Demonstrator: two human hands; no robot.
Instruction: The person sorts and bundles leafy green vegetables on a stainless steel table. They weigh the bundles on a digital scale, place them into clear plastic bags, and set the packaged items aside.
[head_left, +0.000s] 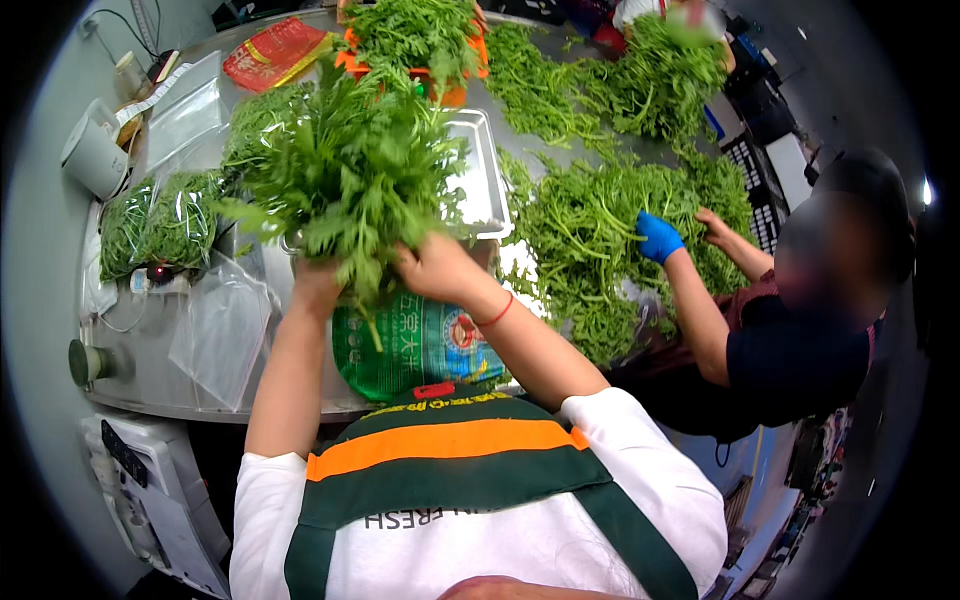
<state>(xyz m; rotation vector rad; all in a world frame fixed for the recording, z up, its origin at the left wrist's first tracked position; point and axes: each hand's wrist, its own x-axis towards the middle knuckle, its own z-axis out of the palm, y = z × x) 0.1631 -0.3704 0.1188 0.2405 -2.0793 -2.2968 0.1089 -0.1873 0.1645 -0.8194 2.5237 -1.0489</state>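
A large bunch of leafy greens (360, 165) is lifted in front of me, slightly blurred. My left hand (319, 281) grips its lower left side, the fingers partly hidden by leaves. My right hand (435, 266), with a red string at the wrist, is closed on stems at the bunch's lower right. Below the hands lies a green printed plastic bag (405, 349). A metal tray (491, 172) shows behind the bunch. Loose greens (585, 232) are heaped to the right, and filled clear bags of greens (161, 225) lie at the left.
A co-worker's blue-gloved hand (660, 236) touches the heap at right. Empty clear bags (225, 330) lie on the metal table (157, 375). An orange crate (480, 56) of greens and a red bag (276, 52) are at the back; a white container (96, 150) stands far left.
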